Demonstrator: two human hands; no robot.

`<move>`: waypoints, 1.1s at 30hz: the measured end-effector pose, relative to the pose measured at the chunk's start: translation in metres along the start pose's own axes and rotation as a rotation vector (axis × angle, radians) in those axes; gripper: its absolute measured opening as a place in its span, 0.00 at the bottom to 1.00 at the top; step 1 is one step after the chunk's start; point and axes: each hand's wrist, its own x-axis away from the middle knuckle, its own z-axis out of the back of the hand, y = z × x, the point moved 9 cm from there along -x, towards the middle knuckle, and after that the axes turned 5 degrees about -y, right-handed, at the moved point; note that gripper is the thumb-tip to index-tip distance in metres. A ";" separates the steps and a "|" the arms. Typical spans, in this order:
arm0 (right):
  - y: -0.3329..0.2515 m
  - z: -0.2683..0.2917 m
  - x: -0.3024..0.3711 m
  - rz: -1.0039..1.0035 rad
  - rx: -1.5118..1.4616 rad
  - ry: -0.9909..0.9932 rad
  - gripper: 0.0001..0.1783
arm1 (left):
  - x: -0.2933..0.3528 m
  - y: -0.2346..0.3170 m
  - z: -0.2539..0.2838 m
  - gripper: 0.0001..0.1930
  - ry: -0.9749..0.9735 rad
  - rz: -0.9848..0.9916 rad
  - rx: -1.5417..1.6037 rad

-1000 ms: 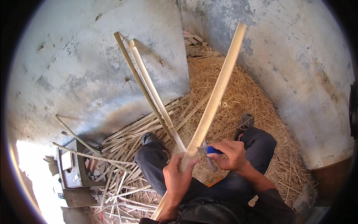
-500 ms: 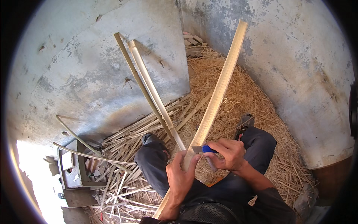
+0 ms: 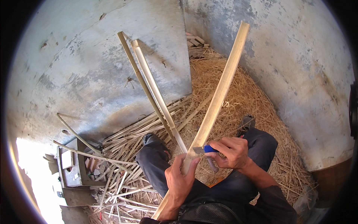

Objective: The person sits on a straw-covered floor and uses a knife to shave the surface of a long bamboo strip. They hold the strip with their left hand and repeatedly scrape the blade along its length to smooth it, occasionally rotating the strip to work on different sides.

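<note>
A long split bamboo strip (image 3: 222,86) slants from beside my waist up toward the far right wall, its pale inner face up. My left hand (image 3: 180,176) grips its lower part, fingers around one edge and thumb at the other. Just above that thumb, my right hand (image 3: 232,152) is closed around the blue handle of a short-bladed knife (image 3: 211,149). Its flat grey blade lies at the strip's right edge; I cannot tell how deep it bites. A greyish finger covering or wrap shows under the right hand.
Two bamboo poles (image 3: 152,80) lean against the left wall (image 3: 85,56). Cut strips (image 3: 126,140) lie heaped on the left, beside an open box (image 3: 76,168) of scraps. Fine shavings (image 3: 257,112) cover the floor toward the right wall (image 3: 294,74). My knees flank the work.
The view has shifted slightly. My right hand and the knife have moved a little to the right along the strip's edge; my left hand keeps its grip, almost unmoved.
</note>
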 end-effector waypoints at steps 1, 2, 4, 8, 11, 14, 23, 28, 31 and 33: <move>-0.001 0.000 -0.001 0.009 0.001 0.006 0.16 | 0.000 0.002 0.002 0.13 0.006 -0.006 -0.004; -0.001 0.000 -0.003 0.019 0.002 0.013 0.16 | 0.000 0.003 0.004 0.13 0.011 -0.011 -0.008; -0.003 0.000 -0.005 0.036 0.006 0.023 0.16 | 0.001 0.003 0.007 0.15 0.001 0.014 -0.025; -0.003 -0.001 -0.007 0.057 0.011 0.013 0.17 | 0.003 0.003 0.011 0.16 0.010 0.025 -0.035; -0.004 0.001 -0.011 0.073 0.022 0.027 0.17 | 0.004 0.002 0.014 0.16 0.042 -0.015 -0.020; -0.006 0.002 -0.013 0.082 0.041 0.039 0.17 | 0.005 0.005 0.016 0.16 0.038 -0.018 -0.033; 0.049 0.041 -0.029 -0.166 0.059 0.216 0.13 | 0.026 -0.009 0.020 0.16 -0.028 0.097 -0.084; 0.110 0.078 -0.037 -0.208 0.138 0.307 0.17 | 0.049 -0.030 0.015 0.16 -0.084 0.099 -0.040; 0.145 0.089 -0.039 -0.276 0.181 0.333 0.20 | 0.056 -0.038 0.019 0.16 -0.128 0.147 -0.072; 0.198 0.108 -0.037 -0.424 0.212 0.417 0.22 | 0.063 -0.046 0.024 0.16 -0.143 0.163 -0.084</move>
